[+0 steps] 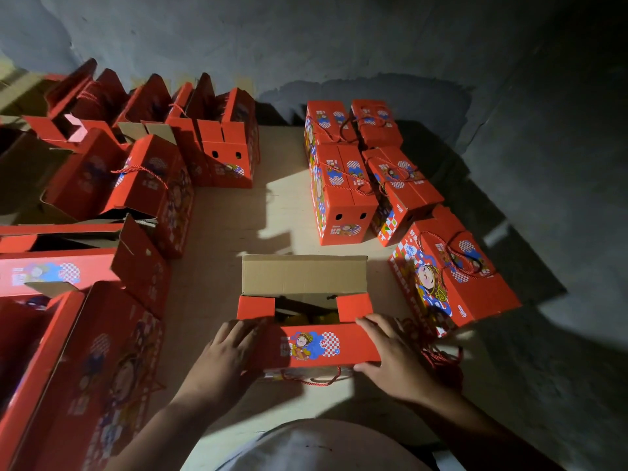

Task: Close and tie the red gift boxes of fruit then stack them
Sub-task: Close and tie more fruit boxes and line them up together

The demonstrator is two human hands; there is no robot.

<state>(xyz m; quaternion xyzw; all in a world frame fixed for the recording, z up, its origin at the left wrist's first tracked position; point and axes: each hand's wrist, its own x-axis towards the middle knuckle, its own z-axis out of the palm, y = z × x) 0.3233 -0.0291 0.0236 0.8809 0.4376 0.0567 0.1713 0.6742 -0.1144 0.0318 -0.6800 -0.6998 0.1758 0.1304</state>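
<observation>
A red gift box (311,346) stands on the floor right in front of me, its top partly open. Its far flap (304,275) stands up and shows plain brown cardboard. Two small red end flaps (255,307) lie folded inward, and yellow fruit shows in the gap between them. My left hand (226,355) holds the left end of the near flap. My right hand (392,356) grips that flap's right end, thumb under its edge. A red cord handle (314,380) hangs down the box's near side.
Several tied red boxes (343,195) stand in rows at the back right, with one more (452,277) lying just right of my box. Several open red boxes (146,185) crowd the left side and back left. Pale floor (268,215) shows between the groups. A grey wall (339,45) lies behind.
</observation>
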